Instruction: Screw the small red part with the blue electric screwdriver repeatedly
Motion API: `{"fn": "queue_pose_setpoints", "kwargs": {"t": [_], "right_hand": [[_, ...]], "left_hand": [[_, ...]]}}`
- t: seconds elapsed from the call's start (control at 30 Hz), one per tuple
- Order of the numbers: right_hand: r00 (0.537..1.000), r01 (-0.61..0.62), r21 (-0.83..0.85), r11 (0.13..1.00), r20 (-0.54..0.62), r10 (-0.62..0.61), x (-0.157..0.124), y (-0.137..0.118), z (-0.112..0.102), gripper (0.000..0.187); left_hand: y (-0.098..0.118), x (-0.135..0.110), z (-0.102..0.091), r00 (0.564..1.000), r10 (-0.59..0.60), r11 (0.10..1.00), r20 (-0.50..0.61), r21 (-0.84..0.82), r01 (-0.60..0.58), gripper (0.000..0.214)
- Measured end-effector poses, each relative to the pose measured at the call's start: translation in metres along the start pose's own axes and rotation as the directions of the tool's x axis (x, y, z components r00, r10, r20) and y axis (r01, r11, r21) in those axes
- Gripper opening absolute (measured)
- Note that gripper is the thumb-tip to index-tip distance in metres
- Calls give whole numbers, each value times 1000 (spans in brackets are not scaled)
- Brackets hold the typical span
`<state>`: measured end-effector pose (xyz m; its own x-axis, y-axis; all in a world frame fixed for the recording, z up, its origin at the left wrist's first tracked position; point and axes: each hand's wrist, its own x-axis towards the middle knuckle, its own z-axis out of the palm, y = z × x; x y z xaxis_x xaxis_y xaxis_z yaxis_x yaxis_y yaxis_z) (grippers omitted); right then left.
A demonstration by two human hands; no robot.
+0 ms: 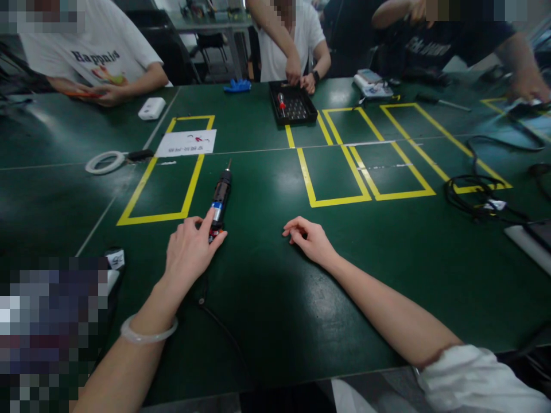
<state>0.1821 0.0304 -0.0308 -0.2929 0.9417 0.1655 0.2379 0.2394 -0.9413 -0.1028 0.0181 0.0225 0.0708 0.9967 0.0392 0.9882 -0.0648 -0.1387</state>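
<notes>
My left hand [189, 249] rests on the green table [267, 275], its fingers closing round the rear end of a black electric screwdriver [221, 195] that lies flat with its tip pointing away from me. A cable runs from the tool's back end under my wrist. My right hand [307, 238] lies on the table to the right, fingers loosely curled, holding nothing. A pale bangle sits on my left wrist.
Yellow tape rectangles [163, 172] mark the table. A white tape roll [104, 162], a paper sheet [187, 143], a white box [151, 108], a black screw tray [291, 103] and coiled black cables [477, 195] lie around. Other people work along the far edge.
</notes>
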Motion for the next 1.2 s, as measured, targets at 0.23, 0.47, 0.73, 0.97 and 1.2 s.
{"fn": "queue_pose_setpoints", "kwargs": {"t": [0.23, 0.47, 0.73, 0.97, 1.2], "right_hand": [[1000, 23, 26, 999, 13, -23, 0, 4, 0, 15], [999, 29, 31, 999, 17, -30, 0, 5, -1, 16], [999, 37, 37, 999, 20, -37, 0, 6, -1, 16], [999, 30, 35, 999, 27, -31, 0, 3, -1, 16], [999, 18, 32, 999, 27, -19, 1, 2, -1, 17]], "left_hand": [[-66, 6, 10, 981, -184, 981, 70, 78, 178, 72], [-114, 19, 13, 924, -348, 937, 155, 76, 340, 75], [-109, 20, 17, 933, -360, 932, -16, 39, 361, 64], [-97, 16, 17, 928, -367, 923, -60, 105, 371, 54], [-101, 19, 11, 930, -366, 930, -27, 15, 367, 41]]}}
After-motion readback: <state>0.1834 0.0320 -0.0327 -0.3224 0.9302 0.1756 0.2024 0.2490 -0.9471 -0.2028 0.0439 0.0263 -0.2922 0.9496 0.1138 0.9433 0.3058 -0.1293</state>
